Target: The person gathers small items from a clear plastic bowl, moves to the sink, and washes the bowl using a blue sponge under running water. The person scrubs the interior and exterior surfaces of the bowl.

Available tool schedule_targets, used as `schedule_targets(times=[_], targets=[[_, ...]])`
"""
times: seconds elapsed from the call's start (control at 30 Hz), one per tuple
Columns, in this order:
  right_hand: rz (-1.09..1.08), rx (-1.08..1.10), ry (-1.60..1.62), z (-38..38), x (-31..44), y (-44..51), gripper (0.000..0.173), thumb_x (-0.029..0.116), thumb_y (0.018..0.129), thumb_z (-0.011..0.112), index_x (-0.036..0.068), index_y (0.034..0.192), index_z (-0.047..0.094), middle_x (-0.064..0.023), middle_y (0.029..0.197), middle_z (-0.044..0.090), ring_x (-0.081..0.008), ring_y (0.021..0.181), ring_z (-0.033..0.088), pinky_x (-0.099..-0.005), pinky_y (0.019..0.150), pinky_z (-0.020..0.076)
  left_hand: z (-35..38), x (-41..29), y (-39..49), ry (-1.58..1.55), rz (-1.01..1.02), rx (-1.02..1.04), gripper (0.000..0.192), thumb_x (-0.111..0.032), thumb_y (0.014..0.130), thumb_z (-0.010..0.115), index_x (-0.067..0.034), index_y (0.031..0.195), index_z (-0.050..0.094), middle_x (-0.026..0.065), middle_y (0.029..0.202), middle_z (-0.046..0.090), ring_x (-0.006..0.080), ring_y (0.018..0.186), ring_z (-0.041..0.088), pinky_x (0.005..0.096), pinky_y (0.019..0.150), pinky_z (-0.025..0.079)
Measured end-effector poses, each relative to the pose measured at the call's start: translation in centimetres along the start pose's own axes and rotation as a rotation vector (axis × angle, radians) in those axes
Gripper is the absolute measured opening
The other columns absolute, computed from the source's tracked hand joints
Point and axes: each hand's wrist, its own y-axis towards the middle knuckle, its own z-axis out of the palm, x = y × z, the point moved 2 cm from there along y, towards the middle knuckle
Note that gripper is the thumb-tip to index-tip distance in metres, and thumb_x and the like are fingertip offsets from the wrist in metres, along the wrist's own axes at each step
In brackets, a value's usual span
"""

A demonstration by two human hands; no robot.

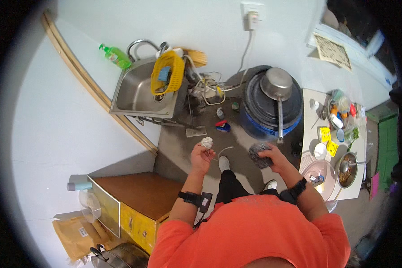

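Note:
My left hand (202,159) holds a small white bundle, apparently wound string or cord (207,142), up at its fingertips. A loose white strand (225,149) curves away from it to the right. My right hand (275,156) grips a dark grey, crumpled bundle (260,155); whether it is mesh, fabric or plastic I cannot tell. Both hands are held apart above the floor in front of my body. Beyond my right hand, a long-handled metal saucepan (276,83) rests on the dark lid (253,100) of a big blue barrel (254,129).
A steel sink (134,90) with a yellow plastic basket (156,72) stands at upper left. Tangled cables (207,87) lie beside it. Dishes and food cover a pale table (350,192) at right. A brown-topped yellow cabinet (137,191) is at lower left.

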Motion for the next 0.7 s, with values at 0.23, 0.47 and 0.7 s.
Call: schedule_targets(times=[0.23, 0.47, 0.7], targets=[[-0.252, 0.126, -0.494, 20.6, 5.6, 15.1, 0.031, 0.006, 0.065, 0.073, 0.003, 0.093, 0.060, -0.0039, 0.086, 0.061, -0.0130, 0.079, 0.057, -0.0277, 0.074, 0.0447, -8.5, -13.3, 3.0, -0.115, 0.180, -0.047, 0.028, -0.009, 0.079, 0.050, -0.004, 0.106, 0.050, 0.0120, 0.099, 0.061, 0.0173, 0.072, 0.058, 0.0352, 0.069, 0.053], [-0.776, 0.132, -1.185, 35.4, 11.5, 27.1, 0.042, 0.025, 0.061, 0.077, 0.000, 0.089, 0.059, -0.0122, 0.083, 0.057, -0.0182, 0.080, 0.056, -0.0335, 0.068, 0.0458, -15.5, -17.6, 3.4, -0.276, 0.205, -0.113, 0.031, -0.008, 0.079, 0.049, -0.005, 0.110, 0.049, 0.0121, 0.100, 0.061, 0.0185, 0.072, 0.057, 0.0353, 0.069, 0.052], [-0.678, -0.038, -2.285, 40.8, 14.2, 36.5, 0.051, 0.028, 0.063, 0.073, 0.008, 0.108, 0.058, -0.0127, 0.117, 0.051, -0.0331, 0.107, 0.052, -0.0447, 0.083, 0.0470, -18.8, -18.9, 2.3, -0.360, 0.245, -0.263, 0.031, -0.008, 0.079, 0.049, -0.005, 0.109, 0.049, 0.0128, 0.101, 0.061, 0.0184, 0.071, 0.057, 0.0331, 0.067, 0.051]])
